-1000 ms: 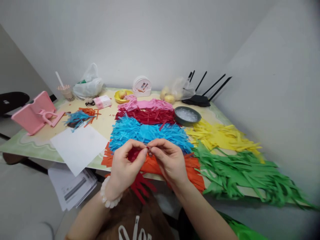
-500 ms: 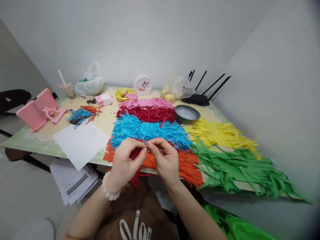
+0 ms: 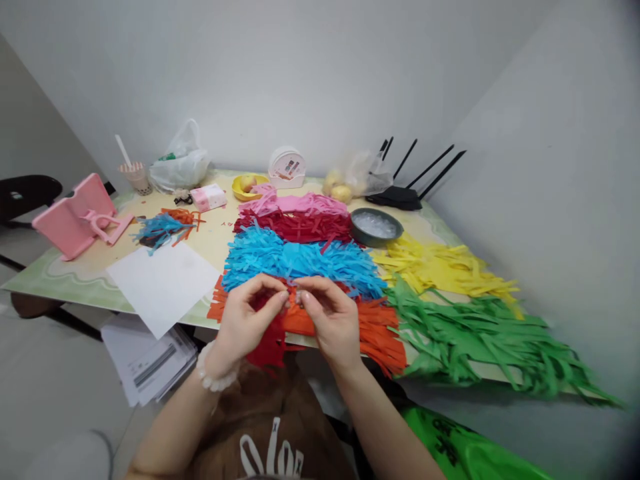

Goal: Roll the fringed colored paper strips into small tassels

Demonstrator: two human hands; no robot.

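My left hand [image 3: 250, 317], with a white beaded bracelet at its wrist, is closed with thumb and forefinger pinched. Red fringed paper [image 3: 270, 343] hangs below its palm, held in the curled fingers. My right hand [image 3: 334, 323] is also pinched, its fingertips just right of the left ones; what is between them is too small to make out. Both hands are over the near table edge, in front of orange fringed paper [image 3: 380, 333]. Behind it lie bundles of blue fringed paper [image 3: 300, 260], dark red fringed paper [image 3: 290, 227] and pink fringed paper [image 3: 310, 203].
Yellow fringed paper [image 3: 440, 267] and green fringed paper [image 3: 485, 333] lie on the right. A dark bowl [image 3: 376, 228] stands behind them, near a black router [image 3: 397, 197]. To the left are a white sheet [image 3: 165, 287], a pink stand [image 3: 75, 217] and a drink cup [image 3: 136, 179].
The fingertips have drawn slightly apart, leaving a small gap. My left hand has shifted a little left, and more of the red paper shows beneath it.
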